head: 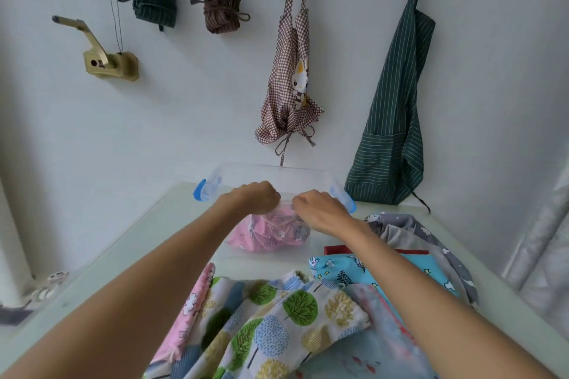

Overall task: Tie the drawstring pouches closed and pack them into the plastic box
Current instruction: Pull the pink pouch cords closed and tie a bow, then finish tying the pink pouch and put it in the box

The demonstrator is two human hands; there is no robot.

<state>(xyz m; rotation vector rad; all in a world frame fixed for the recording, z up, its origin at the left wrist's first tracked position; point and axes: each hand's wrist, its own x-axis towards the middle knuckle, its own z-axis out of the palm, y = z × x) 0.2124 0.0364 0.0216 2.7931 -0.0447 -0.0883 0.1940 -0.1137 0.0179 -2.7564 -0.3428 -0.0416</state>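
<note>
1. Hands are meeting over the far end of the pale worktop [132,243]: the left hand [252,198] and the right hand [320,209] are each curling their fingers in a closed grip on the near rim of the clear plastic box [234,178].
2. Blue latches are sitting at the two ends of the box.
3. Seen through the box's clear wall, a pink drawstring pouch [264,234] is lying bunched inside it.
4. Loose pouches are lying nearer the person: a tree-print pouch [277,314], a blue pouch [338,271] and a grey pouch [409,231].
5. Aprons are hanging on the wall behind, among them a green striped apron [397,108].
</note>
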